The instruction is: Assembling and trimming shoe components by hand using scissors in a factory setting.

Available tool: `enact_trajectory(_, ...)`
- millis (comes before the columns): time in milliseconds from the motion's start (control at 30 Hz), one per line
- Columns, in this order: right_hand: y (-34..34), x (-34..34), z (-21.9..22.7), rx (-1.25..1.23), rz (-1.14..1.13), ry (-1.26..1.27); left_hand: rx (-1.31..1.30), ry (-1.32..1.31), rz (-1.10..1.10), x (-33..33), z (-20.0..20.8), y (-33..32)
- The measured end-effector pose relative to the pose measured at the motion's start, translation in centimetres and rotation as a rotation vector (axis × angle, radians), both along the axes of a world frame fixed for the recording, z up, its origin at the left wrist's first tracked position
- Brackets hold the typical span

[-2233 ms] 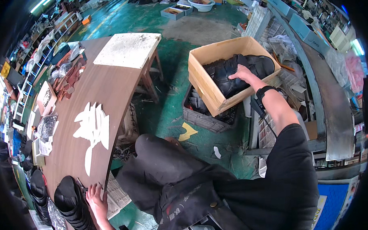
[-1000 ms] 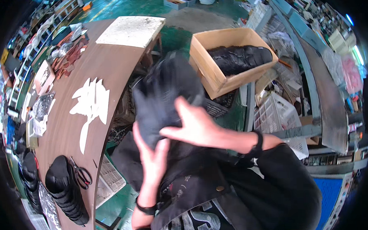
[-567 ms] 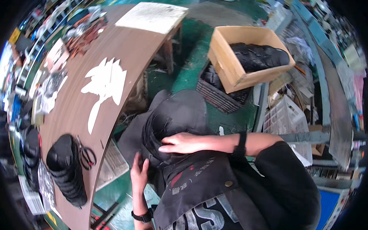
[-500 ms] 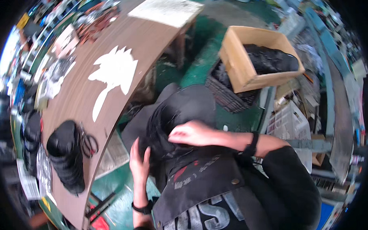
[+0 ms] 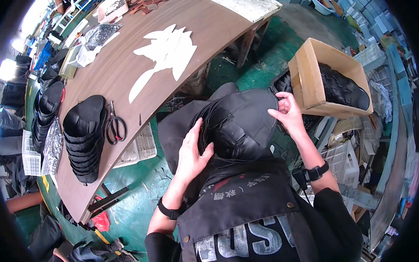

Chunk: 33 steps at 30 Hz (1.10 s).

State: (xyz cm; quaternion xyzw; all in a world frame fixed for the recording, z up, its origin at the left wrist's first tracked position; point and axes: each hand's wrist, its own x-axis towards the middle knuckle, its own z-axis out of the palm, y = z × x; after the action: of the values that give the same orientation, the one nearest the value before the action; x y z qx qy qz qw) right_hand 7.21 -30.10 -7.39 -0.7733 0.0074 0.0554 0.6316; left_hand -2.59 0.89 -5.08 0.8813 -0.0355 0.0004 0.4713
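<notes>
On my lap lies a bundle of black straps and thin looped edges [image 5: 235,134], heaped on dark cloth. My left hand [image 5: 192,152] rests along the bundle's left side, thumb apart from the fingers. My right hand [image 5: 289,113] is raised beside the rounded edge of a smooth black piece [image 5: 257,108], which spreads to the right of the bundle. Its thumb and forefinger are curved with a gap between them, and I see nothing held there. A nested stack of black shoe uppers [image 5: 86,135] stands on the table, beside black-handled scissors [image 5: 115,127].
The brown table [image 5: 110,70] curves along my left, with white cut pieces [image 5: 167,54] on it. To the right, a cardboard box [image 5: 307,77] of black shoe parts sits on a dark crate. A white crate [image 5: 337,161] stands near my right arm. Another person's legs [image 5: 91,257] show at lower left.
My right hand has moved right, from over the bundle to the black piece's outer edge. My left hand has come up against the bundle's left side. The view has shifted too.
</notes>
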Motion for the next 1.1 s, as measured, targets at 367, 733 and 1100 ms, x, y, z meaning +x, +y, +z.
enact_trajectory(367, 3.9, -2.7, 10.1, 0.734, 0.13, 0.09, -0.135, 0.015, 0.045, -0.3, -0.1, 1.1)
enact_trajectory(733, 3.9, -4.8, 10.5, 0.775, 0.24, -0.111, -0.562, 0.073, 0.25, -0.7, -0.1, 0.4)
enact_trajectory(1100, 3.5, -3.5, 3.5, 0.556, 0.5, 0.362, -1.046, 0.179, 0.225, -2.5, 1.0, 1.5)
